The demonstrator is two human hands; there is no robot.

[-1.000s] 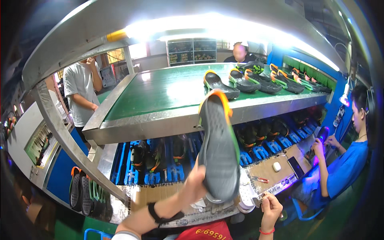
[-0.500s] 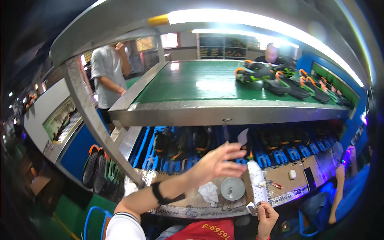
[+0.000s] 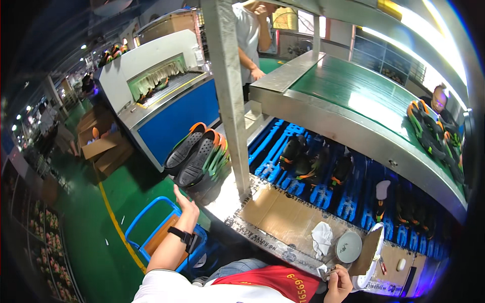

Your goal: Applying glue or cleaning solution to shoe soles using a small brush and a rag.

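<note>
My left hand (image 3: 187,208), with a dark band on its wrist, reaches out to the left with its fingers stretched. It is just short of a group of dark clogs (image 3: 194,159) with orange and green parts, with a visible gap to them. Low in the view, my right hand (image 3: 339,284) stays at the table's front edge, thumb and fingers pinched together. What is between them is too small to name. Beside it stand a round grey bowl (image 3: 348,246) and a long white-edged piece (image 3: 374,252). A crumpled white sheet (image 3: 322,238) lies left of the bowl.
A metal post (image 3: 232,101) rises between the clogs and the conveyor with blue holders (image 3: 321,197). Above it runs a green belt (image 3: 348,83) carrying dark shoes (image 3: 434,131). A blue-framed chair (image 3: 151,222) stands left. A person (image 3: 247,40) stands behind the post.
The view has swung left. My left hand has moved from above the worktable out to the clogs on the left. My right hand remains pinched near the table edge.
</note>
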